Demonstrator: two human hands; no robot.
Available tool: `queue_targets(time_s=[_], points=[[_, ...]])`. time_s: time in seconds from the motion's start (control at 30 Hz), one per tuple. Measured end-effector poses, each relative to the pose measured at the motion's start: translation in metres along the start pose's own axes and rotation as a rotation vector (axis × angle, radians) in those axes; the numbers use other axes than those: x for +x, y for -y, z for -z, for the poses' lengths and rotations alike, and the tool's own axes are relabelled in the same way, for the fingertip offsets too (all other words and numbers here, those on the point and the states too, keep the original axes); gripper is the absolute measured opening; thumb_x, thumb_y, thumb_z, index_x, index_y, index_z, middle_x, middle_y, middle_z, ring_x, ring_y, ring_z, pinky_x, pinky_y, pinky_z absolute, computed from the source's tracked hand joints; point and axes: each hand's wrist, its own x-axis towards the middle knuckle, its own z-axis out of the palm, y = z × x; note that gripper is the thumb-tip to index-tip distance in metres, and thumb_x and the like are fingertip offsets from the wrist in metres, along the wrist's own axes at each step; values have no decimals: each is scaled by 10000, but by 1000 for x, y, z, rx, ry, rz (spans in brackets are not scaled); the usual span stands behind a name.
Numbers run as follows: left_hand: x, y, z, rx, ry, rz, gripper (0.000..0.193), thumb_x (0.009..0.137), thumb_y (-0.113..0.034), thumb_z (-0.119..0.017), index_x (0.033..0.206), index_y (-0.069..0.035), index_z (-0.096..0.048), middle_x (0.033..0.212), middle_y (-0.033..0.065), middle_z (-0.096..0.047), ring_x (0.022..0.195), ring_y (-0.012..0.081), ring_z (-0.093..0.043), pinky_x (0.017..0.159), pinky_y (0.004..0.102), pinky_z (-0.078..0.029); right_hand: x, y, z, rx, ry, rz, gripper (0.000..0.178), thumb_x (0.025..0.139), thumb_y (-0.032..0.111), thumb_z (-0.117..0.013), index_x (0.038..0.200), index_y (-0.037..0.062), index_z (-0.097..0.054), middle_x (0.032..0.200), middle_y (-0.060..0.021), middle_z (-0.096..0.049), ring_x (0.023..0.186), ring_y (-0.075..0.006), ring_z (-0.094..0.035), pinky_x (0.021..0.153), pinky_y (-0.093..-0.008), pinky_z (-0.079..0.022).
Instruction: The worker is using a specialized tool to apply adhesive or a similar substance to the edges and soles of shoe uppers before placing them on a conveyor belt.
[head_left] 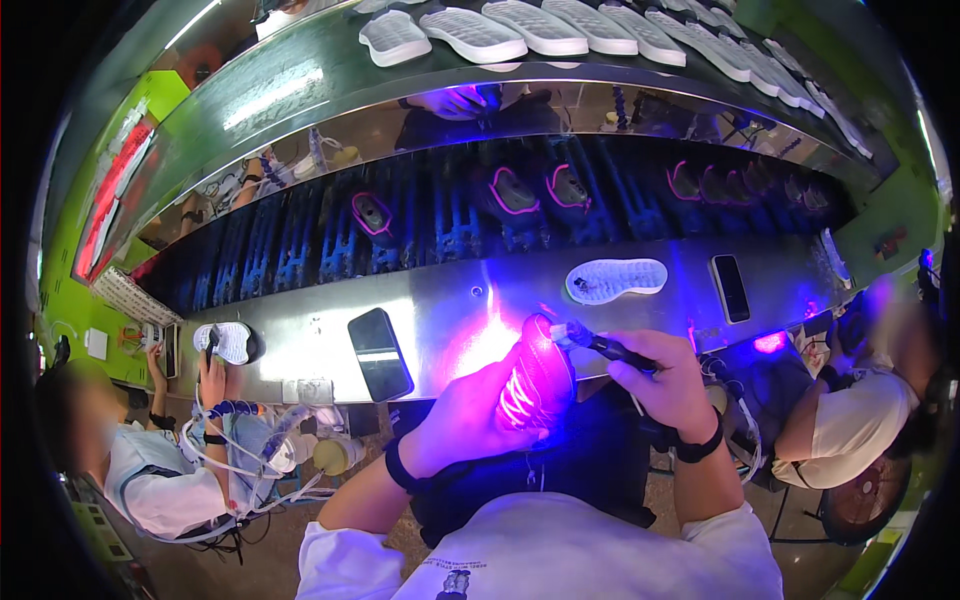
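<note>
My left hand (465, 415) is wrapped round a laced shoe upper (538, 385), which stands tilted in front of my chest with its toe pointing away from me. Purple light floods the upper, so its true colour is hard to tell. In my right hand (662, 378) is a brush (622, 351) with a black handle, gripped between fingers and thumb. Its pale bristle end meets the side of the toe. Beyond my hands, a white shoe sole (615, 281) lies on the metal bench (290, 358).
Two phones lie on the bench, one at left (380, 353), one at right (730, 288). Behind runs a dark conveyor (330, 235) carrying several uppers. Above it, a shelf (270, 100) holds several white soles (480, 35). Co-workers sit left (170, 470) and right (850, 435); hoses hang at left.
</note>
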Motion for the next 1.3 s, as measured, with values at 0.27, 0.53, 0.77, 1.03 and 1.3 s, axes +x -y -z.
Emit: queue_targets(time_s=[0.27, 0.53, 0.77, 1.03, 1.3], points=[[3, -23, 3, -286, 112, 87, 984, 766, -356, -930, 1528, -7, -415, 1349, 151, -652, 1232, 253, -654, 1067, 405, -506, -10, -6, 13, 27, 34, 70, 388, 835, -14, -801, 1215, 0, -724, 960, -96, -749, 855, -172, -713, 782, -309, -556], [12, -20, -11, -613, 104, 291, 866, 801, -271, -911, 1479, 18, -455, 1322, 124, -667, 1216, 201, -648, 1055, 380, -519, -21, -37, 14, 56, 39, 7, 329, 845, 3, -794, 1170, -8, -741, 1014, -131, -769, 908, -210, -733, 843, -323, -554], [24, -8, -22, -847, 107, 543, 757, 865, -229, -860, 1432, 75, -461, 1275, 136, -669, 1174, 219, -660, 1018, 370, -541, -35, -70, 7, 139, 54, -172, 327, 858, 34, -802, 1176, -12, -741, 1016, -130, -768, 933, -205, -726, 867, -319, -548], [36, -8, -30, -909, 44, 592, 655, 916, -186, -808, 1413, 80, -473, 1263, 138, -673, 1152, 222, -674, 1014, 368, -545, -58, -82, -8, 214, -30, -223, 340, 861, 31, -805, 1193, -2, -740, 1027, -112, -771, 933, -152, -697, 857, -297, -541], [24, 3, -24, -904, 41, 592, 682, 919, -196, -788, 1445, 66, -444, 1284, 134, -663, 1142, 222, -684, 1024, 372, -540, -74, -63, 29, 180, 220, -216, 334, 861, 30, -791, 1187, -20, -739, 1044, -115, -773, 954, -150, -695, 877, -299, -536]])
